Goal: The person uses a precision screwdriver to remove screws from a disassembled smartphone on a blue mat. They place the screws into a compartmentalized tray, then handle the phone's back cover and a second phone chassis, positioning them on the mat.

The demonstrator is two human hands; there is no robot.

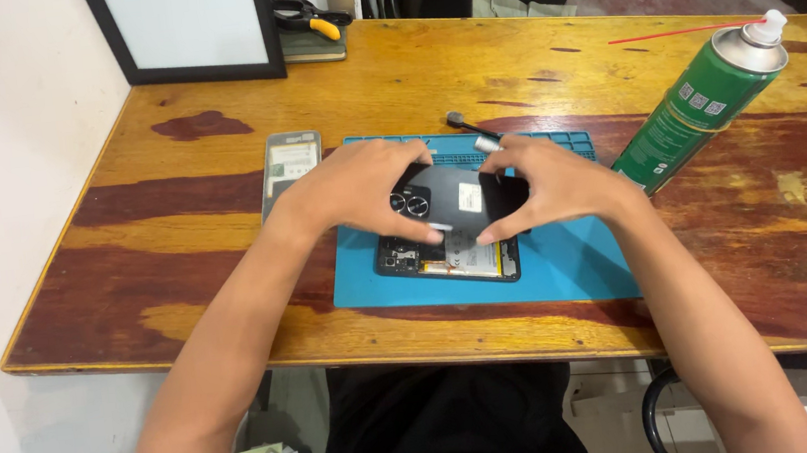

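Both forearms reach over the wooden table (507,66). Left hand (349,187) and right hand (549,181), fingers curled, grip a black back cover (460,196) at its ends, lifted above an opened phone (447,257) lying on the blue mat (568,269).

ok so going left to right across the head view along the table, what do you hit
phone screen panel → left hand → black back cover → right hand → green spray can
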